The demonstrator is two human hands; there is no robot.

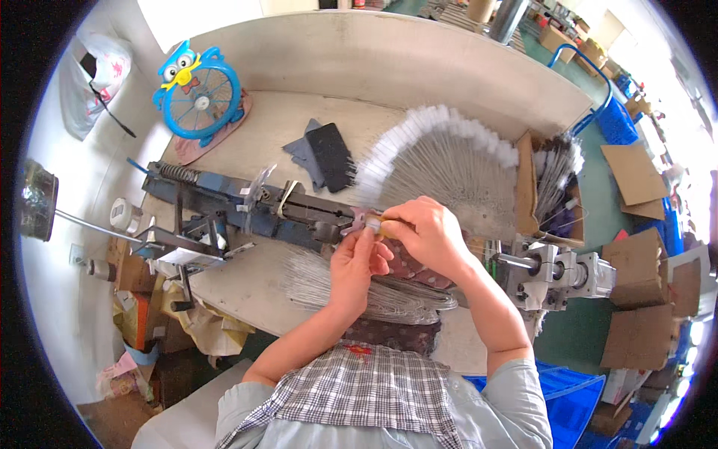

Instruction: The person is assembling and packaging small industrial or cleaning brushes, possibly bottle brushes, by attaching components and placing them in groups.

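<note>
My left hand (pixel 354 268) and my right hand (pixel 426 230) meet at the right end of a long dark metal bench machine (pixel 299 206). Their fingertips pinch around a small whitish piece (pixel 373 222) with some yellow beside it; its kind is too small to make out. Below my hands lies a bundle of thin bent metal wires (pixel 396 298), partly on a dotted brown cloth (pixel 407 334). Beyond my right hand, wire-stemmed brushes with white bristle tips (pixel 441 123) are fanned out on the table.
A blue owl-shaped fan (pixel 200 103) stands at the back left. A black phone (pixel 330 156) lies on grey cloth near the middle. At right are a carton of more brushes (pixel 528 187) and a metal shaft assembly (pixel 557 271). A crank handle (pixel 182 305) juts out left.
</note>
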